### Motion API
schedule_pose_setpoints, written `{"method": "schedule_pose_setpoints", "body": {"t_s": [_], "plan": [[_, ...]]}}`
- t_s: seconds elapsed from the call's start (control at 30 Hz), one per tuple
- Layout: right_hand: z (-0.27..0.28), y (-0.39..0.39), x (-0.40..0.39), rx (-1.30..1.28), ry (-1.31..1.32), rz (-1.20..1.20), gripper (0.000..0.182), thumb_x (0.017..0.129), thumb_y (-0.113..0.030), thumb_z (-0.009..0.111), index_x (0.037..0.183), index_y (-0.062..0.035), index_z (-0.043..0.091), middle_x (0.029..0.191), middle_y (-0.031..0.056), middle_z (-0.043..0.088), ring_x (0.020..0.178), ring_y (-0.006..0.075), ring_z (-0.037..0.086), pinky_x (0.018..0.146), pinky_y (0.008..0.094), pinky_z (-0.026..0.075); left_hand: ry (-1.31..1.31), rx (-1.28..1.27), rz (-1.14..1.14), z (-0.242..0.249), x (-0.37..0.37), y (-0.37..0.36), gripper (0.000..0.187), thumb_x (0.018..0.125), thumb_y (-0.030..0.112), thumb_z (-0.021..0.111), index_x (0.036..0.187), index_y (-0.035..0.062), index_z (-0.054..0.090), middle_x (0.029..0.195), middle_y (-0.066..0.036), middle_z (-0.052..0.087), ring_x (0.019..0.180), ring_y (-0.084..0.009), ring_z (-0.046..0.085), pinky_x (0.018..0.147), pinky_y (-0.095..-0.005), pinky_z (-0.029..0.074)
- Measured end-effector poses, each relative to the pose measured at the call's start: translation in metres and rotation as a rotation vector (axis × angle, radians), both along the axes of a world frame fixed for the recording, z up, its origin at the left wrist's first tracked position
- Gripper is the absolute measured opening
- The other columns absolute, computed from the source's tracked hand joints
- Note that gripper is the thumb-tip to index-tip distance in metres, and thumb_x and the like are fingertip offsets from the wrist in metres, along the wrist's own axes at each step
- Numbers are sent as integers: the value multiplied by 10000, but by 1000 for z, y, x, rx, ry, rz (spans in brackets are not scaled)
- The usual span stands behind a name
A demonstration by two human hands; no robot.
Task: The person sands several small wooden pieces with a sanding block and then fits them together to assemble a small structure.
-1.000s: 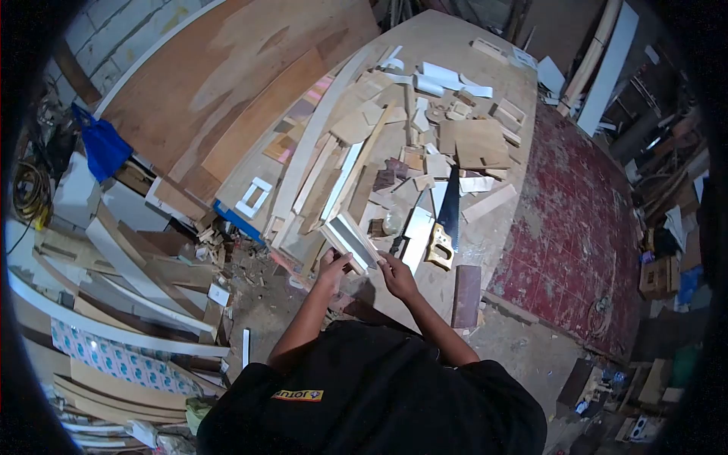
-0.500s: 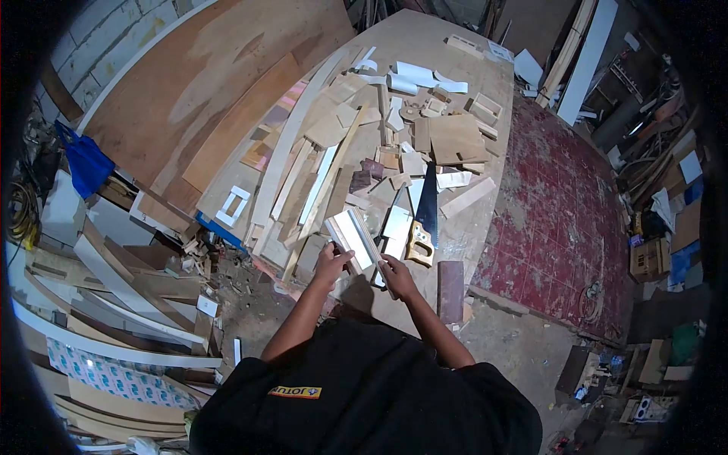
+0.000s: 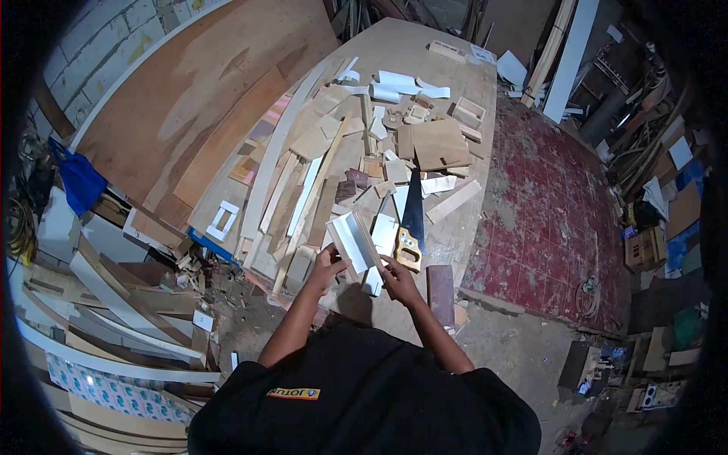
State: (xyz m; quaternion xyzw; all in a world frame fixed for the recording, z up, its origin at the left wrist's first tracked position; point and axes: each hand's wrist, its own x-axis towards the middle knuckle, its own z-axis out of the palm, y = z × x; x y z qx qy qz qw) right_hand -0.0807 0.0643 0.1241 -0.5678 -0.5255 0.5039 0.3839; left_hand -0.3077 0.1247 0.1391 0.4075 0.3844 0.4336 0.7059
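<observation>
Between my hands is a trough-like wooden piece (image 3: 351, 243) with a white inner face and bare wood edges, tilted above the near end of the table. My left hand (image 3: 326, 271) grips its lower left edge with the thumb on top. At the lower right edge my right hand (image 3: 399, 282) is closed on the same piece; some of its fingers are hidden beneath. Just right of the piece lies a handsaw (image 3: 410, 227) with a light wooden handle and dark blade. A white-faced board (image 3: 384, 233) lies between the piece and the saw.
Offcuts, strips and a square wooden panel (image 3: 441, 145) cover much of the table (image 3: 379, 45). A dark reddish block (image 3: 440, 296) sits near the front right edge. Curved boards (image 3: 114, 371) are stacked at left, and a red tiled floor area (image 3: 538, 220) extends at right.
The wooden piece has turned slightly in my hands, showing more of its white inner face. Both hands still hold it. The whole view has shifted a little.
</observation>
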Motion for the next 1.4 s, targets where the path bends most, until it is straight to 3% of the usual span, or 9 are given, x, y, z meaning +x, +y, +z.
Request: {"method": "schedule_pose_setpoints", "body": {"t_s": [0.13, 0.2, 0.4, 0.43, 0.5, 0.73, 1.13, 1.33, 1.4], "plan": [[-3, -3, 1, 125, 42, -16, 368, 965, -139, 526, 1322, -57, 496, 779, -17, 525, 649, 56, 451, 570, 202, 391, -71, 69, -43, -5, -1, 1, 565, 739, 58, 752, 1256, 42, 525, 1175, -80, 615, 1106, -193, 573, 965, -353, 442], [-2, -4, 1, 82, 74, -73, 407, 919, -135, 605, 1316, -94, 529, 971, 63, 626, 861, 129, 578, 784, 292, 487, -57, 92, -47, -5, -2, 0, 572, 739, 51, 754, 1262, 41, 523, 1183, -84, 612, 1115, -193, 570, 969, -358, 442], [5, -8, 0, 75, 155, -99, 413, 922, -134, 602, 1326, -95, 524, 1044, 66, 633, 942, 141, 588, 836, 303, 484, -9, 91, -82, 3, -7, 2, 594, 743, 37, 760, 1283, 48, 513, 1206, -90, 602, 1111, -201, 576, 942, -367, 469], [5, -10, 0, 73, 153, -99, 413, 922, -134, 602, 1326, -95, 524, 1044, 66, 633, 942, 141, 588, 836, 303, 484, 3, 79, -96, 6, -8, 1, 595, 744, 37, 760, 1285, 53, 512, 1208, -88, 601, 1101, -201, 580, 924, -363, 481], [6, -11, 1, 199, 147, -81, 421, 935, -72, 574, 1348, -93, 495, 914, -4, 592, 647, 39, 456, 536, 195, 378, 5, 109, -118, 13, -7, 2, 595, 748, 32, 757, 1289, 60, 511, 1204, -85, 602, 1089, -199, 584, 911, -363, 489], [9, -16, 11, 190, 210, -98, 437, 924, -47, 586, 1350, -92, 499, 957, 18, 612, 640, 39, 450, 526, 197, 380, 85, 205, -153, 33, 5, -5, 571, 766, 43, 749, 1284, 57, 509, 1186, -82, 602, 1058, -192, 589, 901, -365, 496], [10, -30, 27, 142, 193, -185, 439, 921, -117, 615, 1349, -105, 518, 1044, 81, 635, 864, 103, 578, 683, 239, 489, 79, 220, -148, 43, 32, -7, 544, 773, 60, 746, 1263, 23, 511, 1159, -112, 613, 1059, -187, 595, 925, -357, 488], [3, -39, 40, 51, 258, -232, 449, 922, -127, 614, 1359, -106, 511, 975, 47, 643, 718, 67, 549, 577, 224, 447, 122, 212, -180, 35, 48, -9, 518, 773, 93, 746, 1235, 6, 528, 1082, -92, 642, 1011, -167, 610, 904, -331, 486], [7, -43, 44, -37, 199, -227, 417, 949, -103, 559, 1360, -71, 498, 864, -5, 574, 743, 91, 542, 706, 257, 503, 143, 236, -173, 35, 55, -9, 482, 779, 108, 743, 1205, 2, 545, 1062, -88, 646, 977, -163, 615, 880, -322, 490]]}}
